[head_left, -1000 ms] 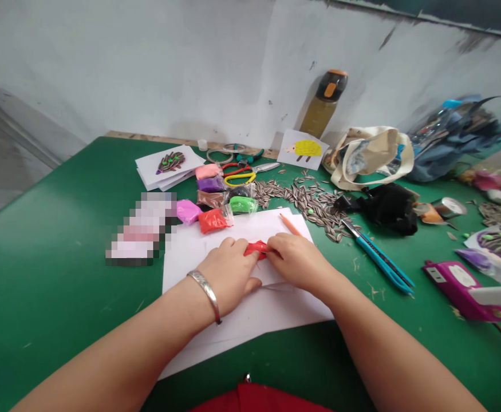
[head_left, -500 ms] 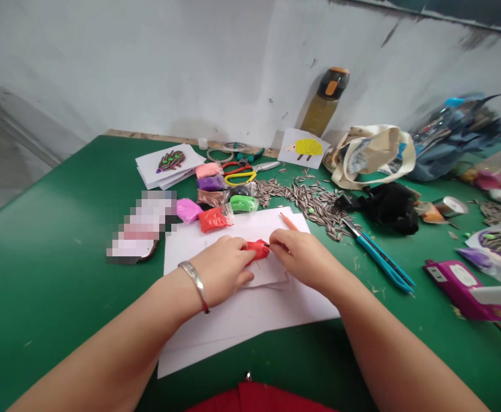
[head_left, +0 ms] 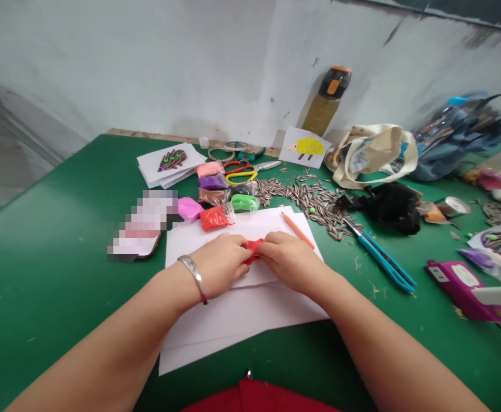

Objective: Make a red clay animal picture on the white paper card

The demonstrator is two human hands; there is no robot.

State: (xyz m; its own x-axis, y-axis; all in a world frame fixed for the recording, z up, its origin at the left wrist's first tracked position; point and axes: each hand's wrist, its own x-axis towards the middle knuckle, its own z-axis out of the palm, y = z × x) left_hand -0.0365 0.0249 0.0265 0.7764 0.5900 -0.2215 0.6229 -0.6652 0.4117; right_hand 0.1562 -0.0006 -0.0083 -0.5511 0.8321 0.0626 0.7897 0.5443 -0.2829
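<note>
A small red clay packet point(head_left: 253, 249) sits pinched between my two hands above a stack of white paper sheets point(head_left: 241, 309). My left hand point(head_left: 221, 264), with a silver bracelet on the wrist, grips its left end. My right hand point(head_left: 291, 260) grips its right end, fingertips nearly meeting the left ones. Most of the packet is hidden by my fingers. An orange pencil point(head_left: 297, 230) lies on the paper just behind my right hand.
Behind the paper lie several coloured clay packets point(head_left: 216, 217), scissors point(head_left: 244, 170), a heap of sunflower seeds point(head_left: 310, 200) and hedgehog craft cards point(head_left: 170, 163). A blue utility knife point(head_left: 381, 257), a purple device point(head_left: 465, 281), a black cloth point(head_left: 391, 206), bags and a bottle point(head_left: 327, 100) stand right, on the green table point(head_left: 61, 257).
My hands have drawn closer together around the red packet, which now shows less than half a second ago. The view shifted slightly; nothing else on the table moved.
</note>
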